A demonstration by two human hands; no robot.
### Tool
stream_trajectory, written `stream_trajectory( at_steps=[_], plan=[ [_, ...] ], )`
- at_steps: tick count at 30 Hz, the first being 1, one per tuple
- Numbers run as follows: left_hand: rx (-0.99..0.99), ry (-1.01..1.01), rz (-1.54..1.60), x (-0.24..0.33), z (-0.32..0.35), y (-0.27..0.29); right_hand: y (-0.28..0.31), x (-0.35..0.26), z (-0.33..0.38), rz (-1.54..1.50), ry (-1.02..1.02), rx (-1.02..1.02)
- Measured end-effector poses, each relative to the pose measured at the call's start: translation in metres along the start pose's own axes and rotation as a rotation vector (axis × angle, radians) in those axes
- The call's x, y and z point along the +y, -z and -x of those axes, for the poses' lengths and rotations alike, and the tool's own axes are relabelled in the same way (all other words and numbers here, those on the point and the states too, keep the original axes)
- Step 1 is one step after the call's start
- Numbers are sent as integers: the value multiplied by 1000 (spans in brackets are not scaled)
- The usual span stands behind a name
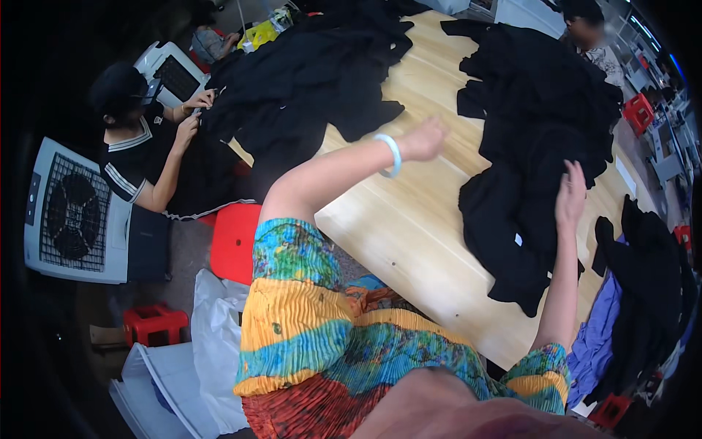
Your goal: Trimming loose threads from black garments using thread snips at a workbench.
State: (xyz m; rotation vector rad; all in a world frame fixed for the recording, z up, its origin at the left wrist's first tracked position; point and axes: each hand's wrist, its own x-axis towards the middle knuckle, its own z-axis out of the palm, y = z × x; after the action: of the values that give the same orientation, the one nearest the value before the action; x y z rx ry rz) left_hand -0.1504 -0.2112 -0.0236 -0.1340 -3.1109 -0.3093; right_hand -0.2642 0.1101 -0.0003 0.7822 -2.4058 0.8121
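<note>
My left hand [426, 139], with a pale blue bangle [393, 155] on its wrist, is over the bare wood of the table [398, 227]. Its fingers look curled together and slightly blurred; nothing shows in them. To the right, my right hand [571, 196] has its fingers stretched out, at the right part of a heap of black garments [519, 146]. Whether it touches the cloth I cannot tell. Small white tags show on the heap's near end.
Another pile of black garments [300, 80] covers the table's left side, where a co-worker [139, 139] handles cloth. Black and purple cloth [596, 318] hangs at the near right. A red stool [235, 241], a fan unit [73, 212] and white plastic sheeting [216, 329] stand left.
</note>
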Motion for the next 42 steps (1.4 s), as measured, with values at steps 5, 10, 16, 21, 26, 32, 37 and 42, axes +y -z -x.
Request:
stream_trajectory(
  at_steps=[5,10,16,21,26,32,37,42],
  plan=[
    [378,308,-74,-87,-10,4,-25,42,3,66,-68,-123],
    [560,535,-201,-174,-46,24,-29,90,31,-59,-333,-51],
    [570,813,245,-252,-107,15,-45,108,43,-315,-407,75],
    [395,998,168,-238,-141,9,-34,137,48,-202,-402,45],
    [625,968,860,-300,-136,18,-49,117,26,15,-465,17],
    [826,503,1694,-242,-113,128,-48,159,38,147,-422,8],
    [823,382,1564,-230,-118,211,4,95,29,399,-666,70],
    [960,226,1472,-248,-9,323,9,27,34,-54,-321,331]
  ],
)
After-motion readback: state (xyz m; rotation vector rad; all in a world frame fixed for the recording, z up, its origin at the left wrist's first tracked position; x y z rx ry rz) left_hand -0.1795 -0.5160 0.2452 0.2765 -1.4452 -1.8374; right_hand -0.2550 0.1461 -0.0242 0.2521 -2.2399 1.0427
